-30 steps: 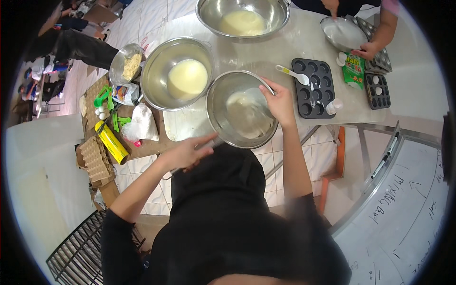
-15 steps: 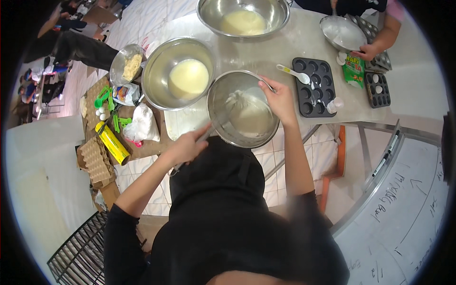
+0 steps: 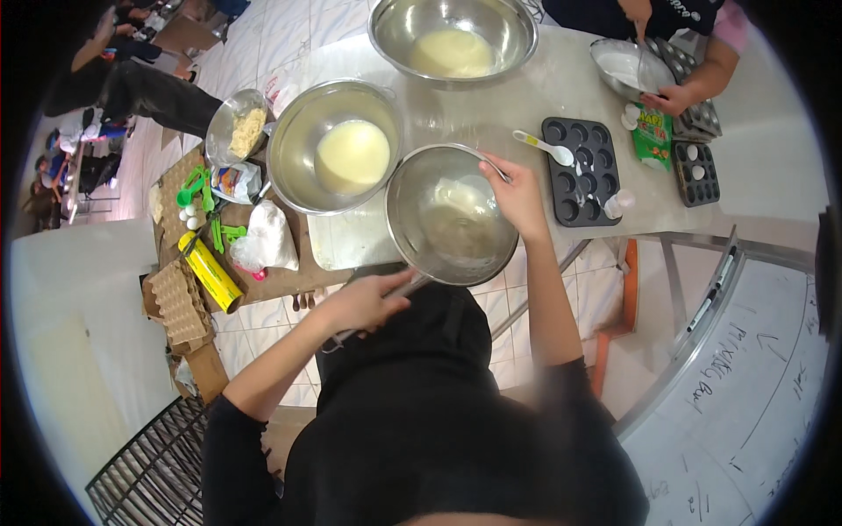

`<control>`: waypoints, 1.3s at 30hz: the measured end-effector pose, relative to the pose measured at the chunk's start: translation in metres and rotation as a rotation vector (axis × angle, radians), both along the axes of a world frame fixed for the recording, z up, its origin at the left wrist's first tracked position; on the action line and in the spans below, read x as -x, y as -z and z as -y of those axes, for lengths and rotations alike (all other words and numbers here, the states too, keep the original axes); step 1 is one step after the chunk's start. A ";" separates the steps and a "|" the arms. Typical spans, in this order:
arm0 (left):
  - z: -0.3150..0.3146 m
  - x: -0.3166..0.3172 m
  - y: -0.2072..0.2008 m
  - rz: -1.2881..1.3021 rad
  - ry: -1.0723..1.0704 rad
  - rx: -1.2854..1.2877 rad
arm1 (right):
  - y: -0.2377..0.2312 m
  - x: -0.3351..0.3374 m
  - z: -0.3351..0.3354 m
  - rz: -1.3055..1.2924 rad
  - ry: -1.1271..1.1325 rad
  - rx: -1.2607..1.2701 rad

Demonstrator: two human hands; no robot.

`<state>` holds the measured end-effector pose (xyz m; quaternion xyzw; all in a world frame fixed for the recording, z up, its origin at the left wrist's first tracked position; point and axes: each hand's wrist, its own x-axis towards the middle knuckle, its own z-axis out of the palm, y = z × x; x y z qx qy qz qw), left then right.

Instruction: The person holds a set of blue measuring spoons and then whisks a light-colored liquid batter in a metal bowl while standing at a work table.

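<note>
My left hand point(image 3: 364, 302) is closed around the metal handle of what looks like a whisk point(image 3: 339, 337), held low in front of my black clothing. Its handle meets the near edge of a steel mixing bowl point(image 3: 401, 254), and its far end is smeared by motion among pale, wet contents. On the bowl's upper right rim, my right hand point(image 3: 516, 188) grips with the fingers over the edge. A larger steel bowl point(image 3: 289, 180) of pale yellow liquid stands beside it to the left. Behind is another wide steel bowl point(image 3: 386, 53) with similar liquid.
Right of my bowl lies a dark muffin tin point(image 3: 561, 188) with a white measuring spoon point(image 3: 554, 153). A co-worker's hands point(image 3: 671, 98) work at a bowl at the far right, near a green packet point(image 3: 651, 140). At left are a white bag point(image 3: 274, 237), a yellow roll point(image 3: 210, 273) and egg trays point(image 3: 180, 307).
My left hand and the whisk handle have swung right, from the bowl's left rim to its near rim. My right hand keeps its hold. The view has shifted slightly.
</note>
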<state>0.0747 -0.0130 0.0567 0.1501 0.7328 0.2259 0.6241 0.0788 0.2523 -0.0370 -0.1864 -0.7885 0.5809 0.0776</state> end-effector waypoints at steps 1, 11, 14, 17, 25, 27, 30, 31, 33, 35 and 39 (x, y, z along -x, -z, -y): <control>-0.005 0.002 0.004 -0.014 -0.056 -0.040 | 0.001 0.000 0.000 -0.013 0.000 0.020; 0.008 0.005 0.010 -0.023 -0.149 0.003 | -0.008 -0.003 0.001 -0.069 -0.047 0.107; -0.001 0.008 -0.001 0.056 -0.073 -0.005 | -0.016 0.002 -0.008 -0.005 -0.057 0.100; -0.002 0.023 0.008 -0.032 -0.303 -0.032 | -0.018 0.000 -0.006 -0.007 -0.092 0.094; -0.008 0.012 0.005 0.000 -0.328 -0.021 | -0.001 -0.006 -0.013 -0.058 -0.019 0.112; -0.010 0.008 -0.012 0.180 -0.141 0.055 | 0.001 -0.006 -0.016 -0.073 -0.012 0.097; -0.006 0.005 0.013 0.047 -0.402 -0.029 | -0.001 -0.005 -0.016 -0.049 -0.040 0.121; -0.003 0.005 0.014 0.015 -0.364 -0.009 | -0.001 -0.005 -0.014 -0.051 -0.034 0.109; -0.004 0.004 0.000 0.120 -0.329 0.011 | -0.002 -0.004 -0.015 -0.051 -0.032 0.098; -0.010 0.003 -0.003 0.117 -0.336 0.017 | -0.006 -0.004 -0.018 0.013 -0.070 0.189; -0.006 -0.003 0.000 0.163 -0.276 0.026 | 0.004 -0.003 -0.019 -0.109 -0.038 0.084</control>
